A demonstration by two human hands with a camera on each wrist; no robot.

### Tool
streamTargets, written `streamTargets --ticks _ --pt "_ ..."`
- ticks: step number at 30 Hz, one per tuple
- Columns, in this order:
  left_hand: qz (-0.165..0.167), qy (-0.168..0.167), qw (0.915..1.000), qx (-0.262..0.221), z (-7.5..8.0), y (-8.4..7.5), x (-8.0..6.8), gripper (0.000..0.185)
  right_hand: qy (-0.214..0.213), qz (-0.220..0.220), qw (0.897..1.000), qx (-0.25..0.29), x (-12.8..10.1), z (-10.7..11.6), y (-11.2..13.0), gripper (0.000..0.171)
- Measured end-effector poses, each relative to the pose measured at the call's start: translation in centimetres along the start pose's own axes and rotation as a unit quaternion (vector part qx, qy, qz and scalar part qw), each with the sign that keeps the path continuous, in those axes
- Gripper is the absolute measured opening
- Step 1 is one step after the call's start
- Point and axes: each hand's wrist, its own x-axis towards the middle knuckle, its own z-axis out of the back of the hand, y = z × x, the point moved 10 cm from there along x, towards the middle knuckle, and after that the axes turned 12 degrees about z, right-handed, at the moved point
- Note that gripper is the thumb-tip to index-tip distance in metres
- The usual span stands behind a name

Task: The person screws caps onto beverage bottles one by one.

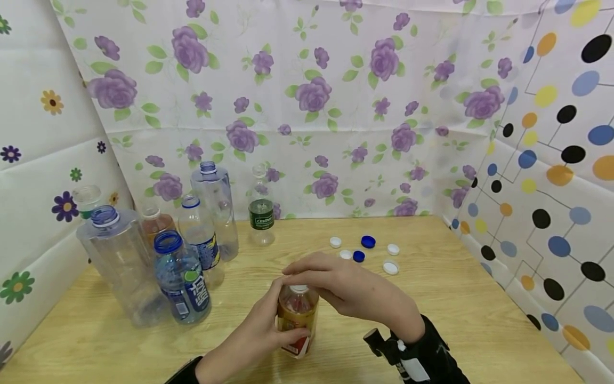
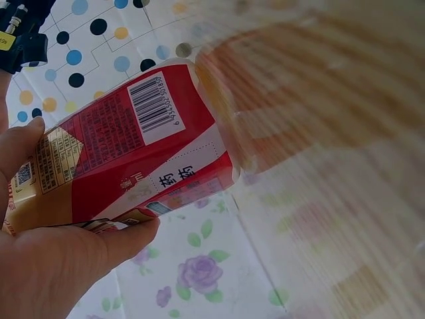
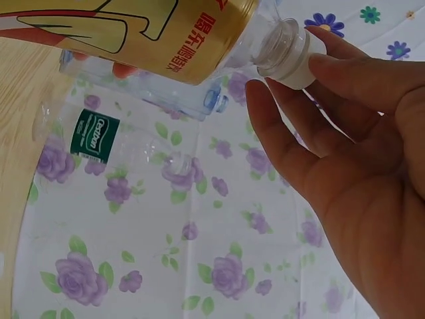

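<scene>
Far L on the table [image 1: 470,298], a blue-labelled btl [image 1: 181,285] stands w/ others; a Cestbon btl [image 1: 261,216] is farther back. Next, L hand [image 1: 261,324] grips the body of a red-and-gold-labelled btl [image 1: 298,314] near the table's front, approx. upright, long axis vert. R hand [image 1: 352,290] arches over its top from the R, nearer the white cap [image 3: 305,68] than L hand; loose caps [image 1: 368,241] lie beyond. Head cam mostly hides that cap; R wrist cam shows thumb + fingers pinching it. L wrist cam shows the barcode [image 2: 154,106] large.
</scene>
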Motion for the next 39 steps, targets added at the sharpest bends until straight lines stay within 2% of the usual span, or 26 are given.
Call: streamTargets --ticks 4,9,13,19,23,28,34,39 --pt "0.003 -0.002 1.0 0.003 0.0 0.2 0.0 0.086 0.01 -0.001 1.0 0.004 -0.1 -0.2 -0.1 0.045" --pt "-0.007 -0.007 0.9999 0.007 0.0 0.0 0.0 0.088 0.03 -0.034 0.999 0.0 -0.1 -0.3 -0.5 0.042" --pt "-0.017 -0.01 0.9997 0.013 0.0 -0.2 0.0 0.088 0.041 -0.054 0.997 -0.041 0.2 -0.2 -0.3 0.039" --pt "0.006 -0.004 1.0 0.002 0.0 0.1 0.1 0.087 0.019 -0.052 0.992 -0.114 0.8 0.1 0.5 0.037" --pt "0.004 -0.008 0.9999 0.005 0.0 0.1 0.0 0.087 0.005 -0.061 0.986 -0.154 1.1 0.2 0.9 0.037" --pt "0.001 -0.011 0.9999 0.007 0.1 0.0 0.0 0.088 0.015 -0.086 0.978 -0.189 1.3 0.0 1.2 0.042" --pt "-0.001 -0.015 0.9997 0.017 0.1 0.0 0.1 0.089 0.037 -0.102 0.975 -0.193 1.3 -0.3 1.1 0.042" --pt "-0.004 -0.022 0.9994 0.026 0.2 0.0 0.1 0.087 0.06 -0.092 0.98 -0.167 1.0 -0.6 0.9 0.045"
